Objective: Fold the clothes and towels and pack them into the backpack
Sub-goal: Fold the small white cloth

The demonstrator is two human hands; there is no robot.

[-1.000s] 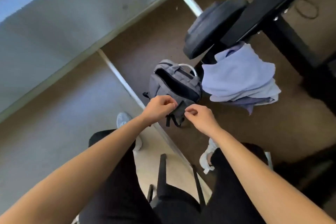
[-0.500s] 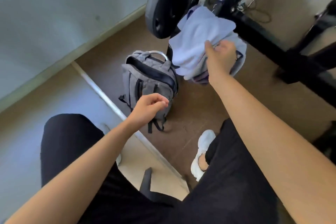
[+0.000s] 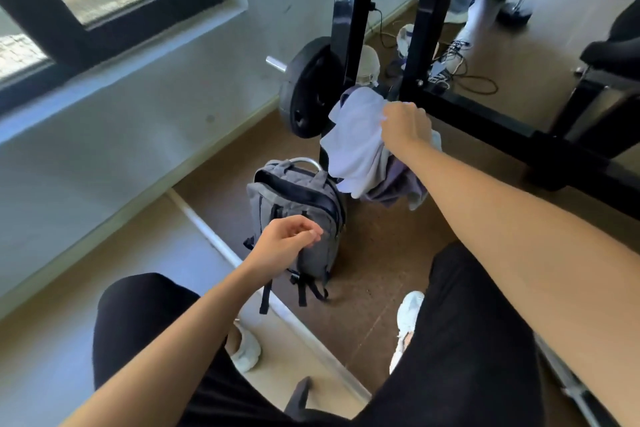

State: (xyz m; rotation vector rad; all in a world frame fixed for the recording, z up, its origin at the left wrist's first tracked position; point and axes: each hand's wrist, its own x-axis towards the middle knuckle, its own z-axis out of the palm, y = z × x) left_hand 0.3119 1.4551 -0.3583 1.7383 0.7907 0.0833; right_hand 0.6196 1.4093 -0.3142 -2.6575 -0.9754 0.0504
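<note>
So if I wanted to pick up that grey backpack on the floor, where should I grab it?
Probably by the light curved handle at the top of the grey backpack, reaching down from above. The bag stands upright on the floor with the handle arching clear of the fabric, so fingers can hook under it. The left hand hovers in front of the bag; the right hand is gripping the pale cloth.

I cannot see inside the backpack (image 3: 298, 204); its opening shows only as a dark band. My right hand (image 3: 407, 126) covers part of the clothes pile (image 3: 360, 149), hiding its fingertips and grip. The top edge cuts off the black rack (image 3: 424, 28).
</note>
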